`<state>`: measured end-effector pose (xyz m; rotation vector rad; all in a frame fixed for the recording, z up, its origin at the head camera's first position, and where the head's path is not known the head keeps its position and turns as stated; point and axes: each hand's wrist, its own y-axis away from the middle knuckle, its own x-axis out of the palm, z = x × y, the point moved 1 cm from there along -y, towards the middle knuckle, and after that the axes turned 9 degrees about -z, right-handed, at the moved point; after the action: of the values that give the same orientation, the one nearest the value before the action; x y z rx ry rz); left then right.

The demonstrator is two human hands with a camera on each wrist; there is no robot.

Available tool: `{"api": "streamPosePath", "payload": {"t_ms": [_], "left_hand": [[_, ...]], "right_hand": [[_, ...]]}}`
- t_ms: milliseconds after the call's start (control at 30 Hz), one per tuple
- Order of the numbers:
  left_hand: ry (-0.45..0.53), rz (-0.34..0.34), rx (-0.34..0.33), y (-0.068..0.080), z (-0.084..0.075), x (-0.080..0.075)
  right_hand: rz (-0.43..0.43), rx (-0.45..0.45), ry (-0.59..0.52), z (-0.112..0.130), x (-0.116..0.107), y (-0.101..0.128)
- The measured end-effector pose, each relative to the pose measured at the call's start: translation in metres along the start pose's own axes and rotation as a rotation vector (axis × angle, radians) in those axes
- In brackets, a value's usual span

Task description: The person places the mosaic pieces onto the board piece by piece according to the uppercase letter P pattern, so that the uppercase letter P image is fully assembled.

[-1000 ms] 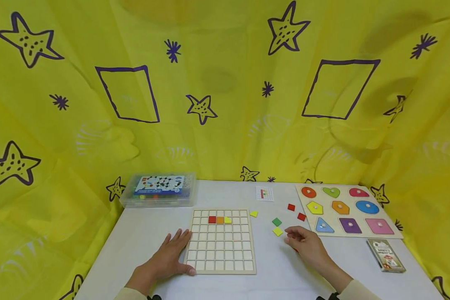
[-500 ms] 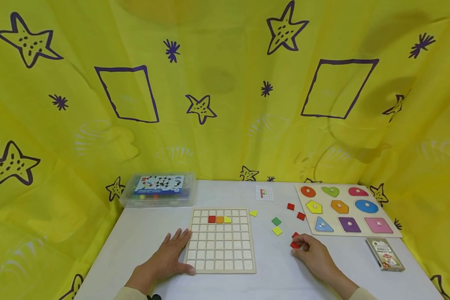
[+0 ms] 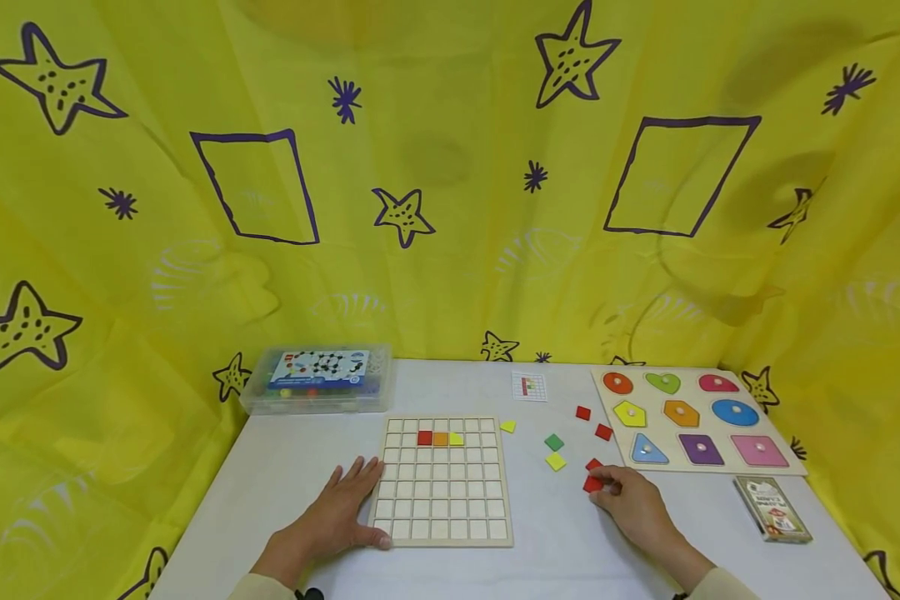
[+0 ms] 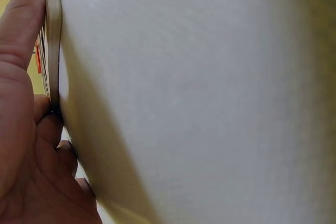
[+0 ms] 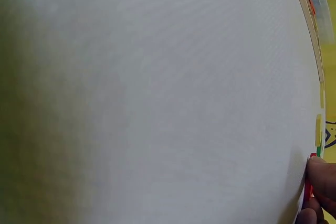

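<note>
A wooden grid board lies on the table, with a red square, an orange square and a yellow piece with one rounded corner in one row near its far end. My left hand rests against the board's left edge, fingers extended and thumb at the near corner; the left wrist view shows the thumb along that edge. Right of the board, my right hand pinches a red square tile between thumb and fingertips. Another red tile lies just beyond, partly hidden by the fingers.
Loose on the table are green, yellow and more red tiles, plus a rounded yellow piece. A pattern card, shape puzzle, card box and plastic case stand around. Yellow curtain behind.
My right hand has shifted slightly right and toward me, bringing two red tiles into sight, and its fingertips now pinch the nearer one. My left hand and the board have stayed put.
</note>
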<state>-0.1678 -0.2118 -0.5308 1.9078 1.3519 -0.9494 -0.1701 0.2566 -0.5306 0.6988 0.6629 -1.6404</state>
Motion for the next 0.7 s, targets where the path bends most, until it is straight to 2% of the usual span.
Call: {"api": "streamPosePath", "payload": {"t_ms": [700], "left_hand": [[-0.011,-0.008,0.009,-0.0002,0.0006,-0.0003]], "right_hand": [[0.034,-0.01,-0.002,-0.0046,0.0009,-0.0008]]}}
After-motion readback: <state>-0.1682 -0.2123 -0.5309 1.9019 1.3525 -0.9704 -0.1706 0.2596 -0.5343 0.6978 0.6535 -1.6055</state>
